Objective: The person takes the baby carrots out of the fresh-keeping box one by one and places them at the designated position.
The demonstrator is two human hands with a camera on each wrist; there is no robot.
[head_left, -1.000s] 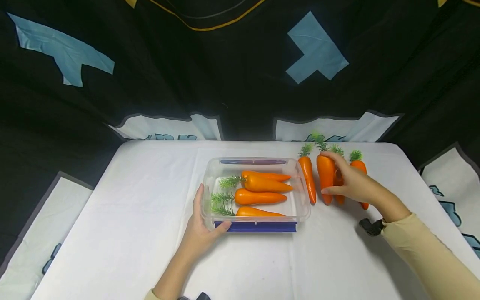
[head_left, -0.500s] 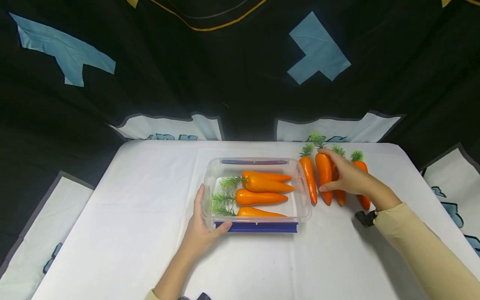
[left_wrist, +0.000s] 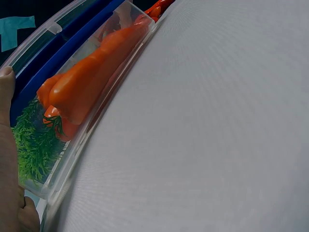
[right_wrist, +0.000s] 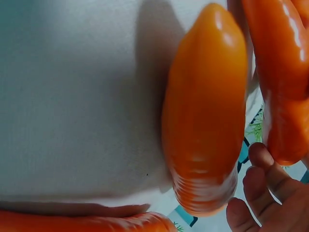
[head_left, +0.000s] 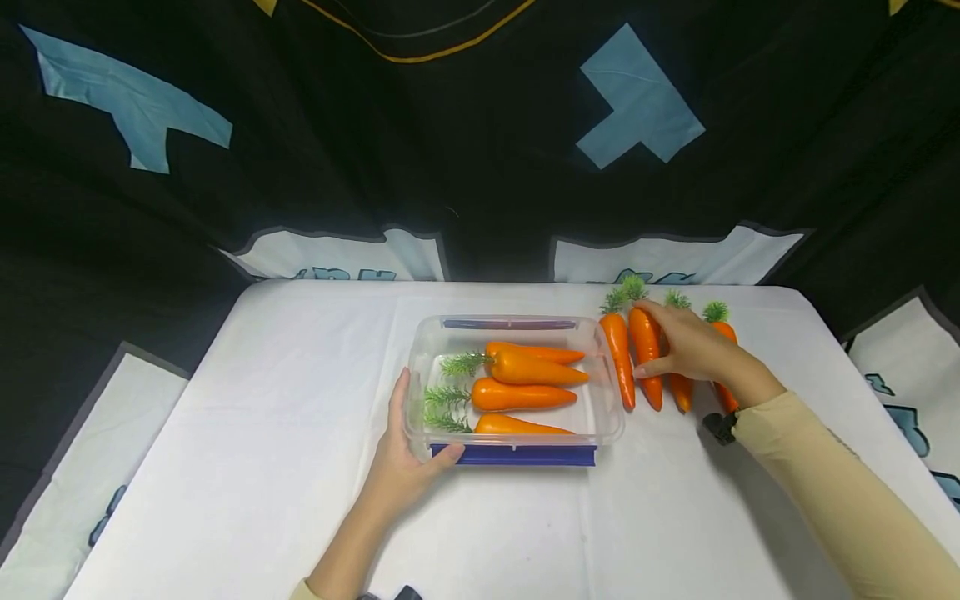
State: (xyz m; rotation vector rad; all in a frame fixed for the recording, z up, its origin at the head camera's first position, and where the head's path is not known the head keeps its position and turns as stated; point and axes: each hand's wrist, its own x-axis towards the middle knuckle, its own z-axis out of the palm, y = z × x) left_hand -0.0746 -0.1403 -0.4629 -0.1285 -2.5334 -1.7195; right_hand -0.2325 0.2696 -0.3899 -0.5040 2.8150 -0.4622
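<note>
A clear plastic container (head_left: 517,438) with blue latches stands mid-table, with several orange carrots (head_left: 523,393) lying inside, green tops to the left. My left hand (head_left: 405,467) grips its front left corner, thumb over the front edge by the blue latch (left_wrist: 63,53). To the right of the container, my right hand (head_left: 693,350) holds a carrot (head_left: 643,329), fingers at the crown and thumb across its side. In the right wrist view the fingertips touch that carrot's thick end (right_wrist: 287,140). Another carrot (right_wrist: 205,106) lies beneath the palm.
Left of the held carrot lies a carrot (head_left: 618,358), close to the container's right wall. Another carrot (head_left: 726,392) sits under the right wrist. A white cloth covers the table (head_left: 247,433). Behind it hangs a black curtain (head_left: 465,150) with blue patches.
My right hand has shifted left, and its carrot has tilted, its green top coming toward the leftmost loose carrot. The left hand and container stay in place.
</note>
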